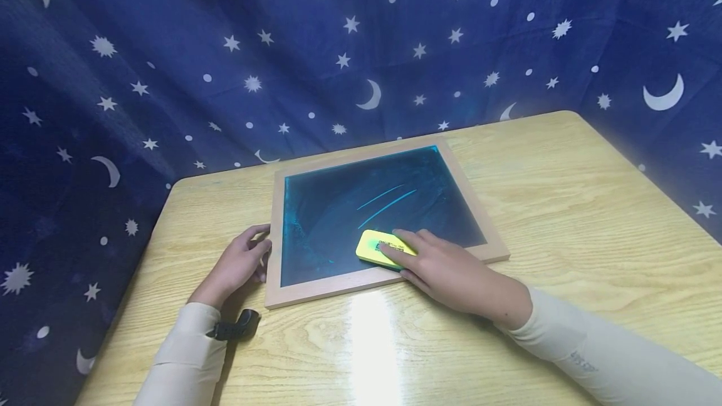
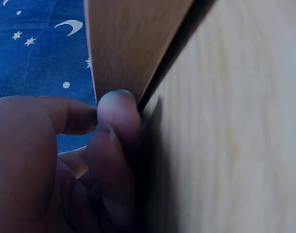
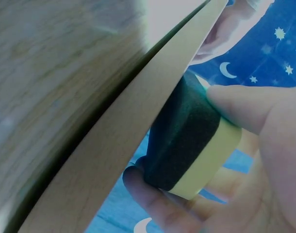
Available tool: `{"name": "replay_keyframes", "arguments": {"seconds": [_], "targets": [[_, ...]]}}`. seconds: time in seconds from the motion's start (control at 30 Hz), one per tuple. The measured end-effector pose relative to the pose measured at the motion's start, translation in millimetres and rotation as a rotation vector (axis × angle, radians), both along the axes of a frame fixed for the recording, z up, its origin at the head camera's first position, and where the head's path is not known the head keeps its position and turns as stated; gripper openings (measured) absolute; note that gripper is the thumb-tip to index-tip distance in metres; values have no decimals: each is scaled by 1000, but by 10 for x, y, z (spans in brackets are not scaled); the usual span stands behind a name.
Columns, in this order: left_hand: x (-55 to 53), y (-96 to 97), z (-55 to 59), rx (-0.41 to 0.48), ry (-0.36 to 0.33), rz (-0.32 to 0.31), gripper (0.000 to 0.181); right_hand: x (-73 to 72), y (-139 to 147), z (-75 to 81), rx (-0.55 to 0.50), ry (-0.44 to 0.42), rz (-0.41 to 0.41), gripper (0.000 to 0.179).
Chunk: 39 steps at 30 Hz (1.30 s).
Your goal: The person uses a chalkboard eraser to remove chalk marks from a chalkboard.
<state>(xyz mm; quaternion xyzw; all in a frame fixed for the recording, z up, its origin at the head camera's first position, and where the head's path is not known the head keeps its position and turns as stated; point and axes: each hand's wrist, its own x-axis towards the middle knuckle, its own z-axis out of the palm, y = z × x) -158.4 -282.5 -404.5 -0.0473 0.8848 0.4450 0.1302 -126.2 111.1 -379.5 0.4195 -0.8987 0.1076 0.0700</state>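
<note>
Right hand (image 1: 454,274) grasps yellow eraser (image 1: 368,244) on blackboard (image 1: 333,212); left hand (image 1: 237,263) touches wooden frame (image 1: 274,255) at its left edge, whether grasping cannot be told.

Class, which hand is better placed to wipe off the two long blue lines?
Probably the right hand: it holds the eraser close to the blue lines, while the left hand is at the left side of the frame.

Left hand (image 1: 239,262) curled, right hand (image 1: 451,273) palm down
</note>
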Motion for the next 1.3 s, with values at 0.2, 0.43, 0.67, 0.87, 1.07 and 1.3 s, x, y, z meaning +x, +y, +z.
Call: {"name": "replay_keyframes", "arguments": {"seconds": [0.2,0.43,0.67,0.87,1.07,1.3], "targets": [[9,11,11,7,-2,3,53,-7,-2,-4,4,-16,-4,52],[17,22,20,2,14,-2,55,-11,-2,3,11,2,-3,53],[2,5,-5,-7,10,10,53,-21,-3,6,32,-42,-51,53],[-7,7,-10,-11,9,6,53,-57,7,-2,20,-37,-108,54],[-4,6,-5,8,6,2,54,-123,45,-22,9,-3,-163,52],[-6,1,-27,29,7,-2,56,-222,116,-41,15,41,-228,51]]}}
